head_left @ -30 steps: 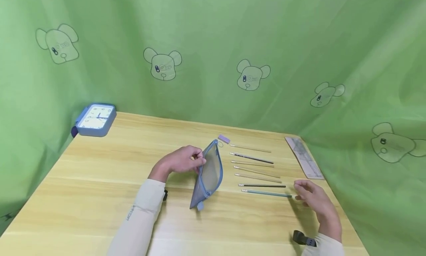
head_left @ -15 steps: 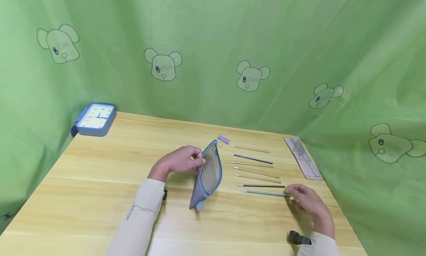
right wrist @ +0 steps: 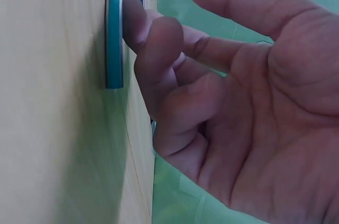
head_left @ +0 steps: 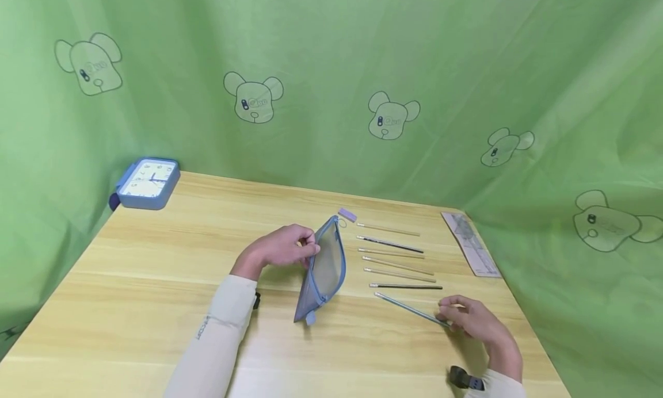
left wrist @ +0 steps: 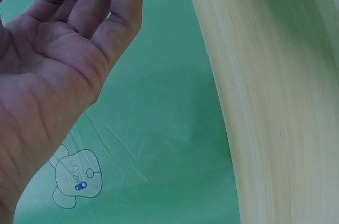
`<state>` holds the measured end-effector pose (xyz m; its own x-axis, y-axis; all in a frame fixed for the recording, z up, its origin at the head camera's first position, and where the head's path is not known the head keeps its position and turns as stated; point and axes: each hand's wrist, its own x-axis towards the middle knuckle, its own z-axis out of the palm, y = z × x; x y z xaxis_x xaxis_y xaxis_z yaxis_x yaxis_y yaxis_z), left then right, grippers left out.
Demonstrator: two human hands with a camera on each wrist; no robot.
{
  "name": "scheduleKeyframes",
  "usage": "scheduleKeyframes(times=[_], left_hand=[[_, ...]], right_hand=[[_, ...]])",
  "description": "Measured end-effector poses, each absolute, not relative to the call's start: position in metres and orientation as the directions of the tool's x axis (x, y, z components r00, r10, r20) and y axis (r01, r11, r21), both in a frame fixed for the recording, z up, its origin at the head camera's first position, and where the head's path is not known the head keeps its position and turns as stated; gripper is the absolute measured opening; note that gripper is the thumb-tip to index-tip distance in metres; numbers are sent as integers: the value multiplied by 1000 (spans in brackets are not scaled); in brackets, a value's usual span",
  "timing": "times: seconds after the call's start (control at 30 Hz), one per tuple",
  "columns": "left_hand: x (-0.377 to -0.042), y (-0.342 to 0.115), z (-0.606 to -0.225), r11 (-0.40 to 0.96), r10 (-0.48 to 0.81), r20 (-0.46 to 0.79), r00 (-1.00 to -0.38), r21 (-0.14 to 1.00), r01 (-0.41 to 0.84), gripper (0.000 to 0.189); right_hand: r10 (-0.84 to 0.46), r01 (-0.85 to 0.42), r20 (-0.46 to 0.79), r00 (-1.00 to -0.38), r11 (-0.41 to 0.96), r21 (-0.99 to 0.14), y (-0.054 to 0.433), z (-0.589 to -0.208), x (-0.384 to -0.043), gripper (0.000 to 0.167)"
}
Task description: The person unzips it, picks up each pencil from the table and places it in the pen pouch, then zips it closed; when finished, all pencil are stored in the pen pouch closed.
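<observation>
Pinching the rim of the blue pouch, the left hand held its mouth wide! The right hand touched the teal pencil at the end farther from the pouch, fingers bent, thumb apart: no firm hold there. Best technique looked like bringing the thumb in opposite the fingertips, the pouch steady. The tally: one pouch, one clock, one eraser, one flat packet, seven pencils: one teal, two dark, four pale!
</observation>
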<state>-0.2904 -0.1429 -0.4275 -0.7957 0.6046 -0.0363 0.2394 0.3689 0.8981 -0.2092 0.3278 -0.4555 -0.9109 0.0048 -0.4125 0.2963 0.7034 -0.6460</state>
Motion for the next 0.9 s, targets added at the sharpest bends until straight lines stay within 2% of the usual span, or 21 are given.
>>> scheduleKeyframes(times=[0.27,0.47,0.53,0.73,0.9], left_hand=[[-290,-143,-426,372,607,-32,-794,894,249,25],[-291,-143,-427,365,608,-35,-793,900,240,25],[-291,-143,-427,362,609,-35,-792,901,239,25],[-291,-143,-429,356,610,-35,-791,905,235,26],[-291,-143,-429,351,608,-37,-793,908,228,26]], right_hand=[[-14,276,-396,-918,696,-663,312,-461,-198,36],[-89,194,-357,-930,705,-682,291,-465,-189,28],[-77,176,-336,-939,730,-660,281,-466,-186,25],[59,200,-286,-957,846,-494,253,-471,-177,26],[41,171,-262,-964,852,-496,238,-471,-171,22]])
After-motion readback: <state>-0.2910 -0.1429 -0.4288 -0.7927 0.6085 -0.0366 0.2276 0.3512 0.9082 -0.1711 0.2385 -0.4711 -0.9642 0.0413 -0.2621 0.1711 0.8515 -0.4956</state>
